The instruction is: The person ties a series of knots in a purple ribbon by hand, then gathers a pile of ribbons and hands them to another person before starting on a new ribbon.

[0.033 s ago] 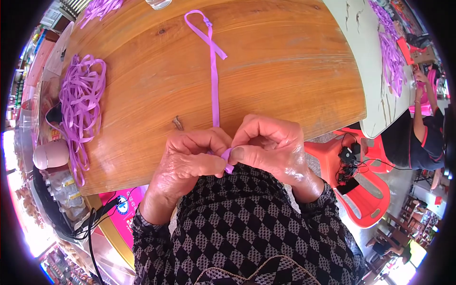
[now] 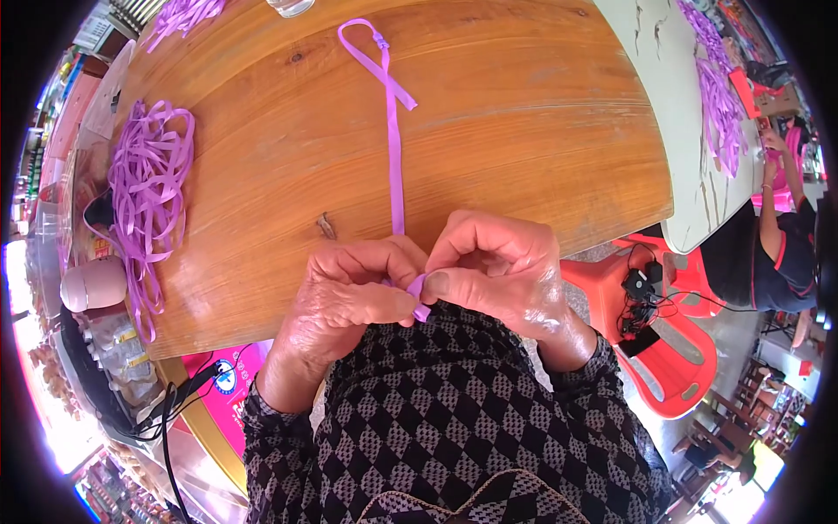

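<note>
A narrow purple ribbon (image 2: 394, 166) runs along the wooden table (image 2: 524, 148) toward me, its far part crossed into a loop with a small knot or gather. Its near end comes up between my hands at the table's front edge. My left hand (image 2: 353, 288) pinches this end between thumb and bent fingers. From the other side, my right hand (image 2: 502, 271) grips the same bit of ribbon, thumb tip pressed on it. A short purple tail pokes out below the fingertips. How the ribbon is folded or knotted there is hidden by my fingers.
Piles of purple ribbon lie at the table's left (image 2: 153, 183) and on a pale table (image 2: 690, 201) at right. A pink rounded object (image 2: 94, 284) sits at the left edge. A red stool (image 2: 672, 375) with black cables stands at right, near another person (image 2: 768, 253).
</note>
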Demonstrator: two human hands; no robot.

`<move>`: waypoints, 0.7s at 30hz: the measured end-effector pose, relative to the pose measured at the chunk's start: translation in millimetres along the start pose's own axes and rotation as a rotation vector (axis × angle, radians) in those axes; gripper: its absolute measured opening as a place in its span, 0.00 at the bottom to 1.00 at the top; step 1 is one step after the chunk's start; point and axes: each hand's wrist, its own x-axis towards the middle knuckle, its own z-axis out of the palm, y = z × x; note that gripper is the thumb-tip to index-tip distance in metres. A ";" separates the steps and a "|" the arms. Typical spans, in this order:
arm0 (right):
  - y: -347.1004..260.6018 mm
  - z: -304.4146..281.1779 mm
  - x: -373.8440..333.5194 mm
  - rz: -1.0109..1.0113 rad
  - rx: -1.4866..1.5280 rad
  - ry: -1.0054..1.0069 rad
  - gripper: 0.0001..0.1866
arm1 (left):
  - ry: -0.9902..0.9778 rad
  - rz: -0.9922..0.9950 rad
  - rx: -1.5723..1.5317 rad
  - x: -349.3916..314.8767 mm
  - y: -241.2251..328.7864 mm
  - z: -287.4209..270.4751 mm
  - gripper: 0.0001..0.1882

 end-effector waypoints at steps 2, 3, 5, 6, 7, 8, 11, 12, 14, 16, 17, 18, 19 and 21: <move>2.4 -2.3 -0.9 -0.019 -0.046 -0.004 0.05 | -0.018 0.002 -0.014 1.5 -2.8 1.3 0.03; 4.5 -2.2 -0.5 -0.018 -0.046 -0.003 0.05 | 0.005 -0.014 -0.053 2.0 -3.5 1.5 0.04; 7.8 -0.6 0.9 -0.146 -0.147 0.129 0.05 | 0.028 -0.029 -0.092 1.8 -3.2 2.6 0.05; 7.2 -2.7 1.6 -0.146 -0.149 0.125 0.05 | 0.098 -0.072 -0.118 0.9 -1.5 3.4 0.06; 5.7 -6.2 1.8 -0.352 -0.392 0.122 0.06 | 0.168 -0.115 -0.145 0.2 -0.1 4.0 0.07; 4.5 -8.4 2.2 -0.560 -0.634 0.117 0.06 | 0.169 -0.113 -0.147 0.2 0.6 4.7 0.07; 8.5 -2.8 -2.6 -0.506 -0.598 0.094 0.10 | 0.185 -0.064 -0.128 -0.9 -1.4 5.3 0.09; 9.0 -1.5 -2.0 -0.561 -0.644 0.093 0.11 | 0.201 -0.057 -0.111 -0.6 -1.7 5.6 0.09; 11.1 -0.9 -0.4 -0.584 -0.646 0.126 0.11 | 0.215 -0.051 -0.095 -0.3 -1.0 7.5 0.09; 9.4 -1.4 1.4 -0.614 -0.719 0.121 0.10 | 0.252 -0.007 -0.031 -1.1 -1.6 11.0 0.08; 10.0 -2.0 1.8 -0.613 -0.720 0.119 0.10 | 0.253 -0.007 -0.032 -0.6 -3.0 11.5 0.08; 11.0 -2.9 1.5 -0.622 -0.734 0.124 0.10 | 0.258 0.022 -0.010 -0.1 -5.0 12.0 0.08; 11.4 -3.7 1.1 -0.630 -0.747 0.130 0.10 | 0.262 0.051 0.013 0.1 -6.3 12.5 0.08; 9.0 -4.4 0.8 -0.631 -0.771 0.124 0.09 | 0.251 0.079 0.024 -0.5 -7.3 13.5 0.07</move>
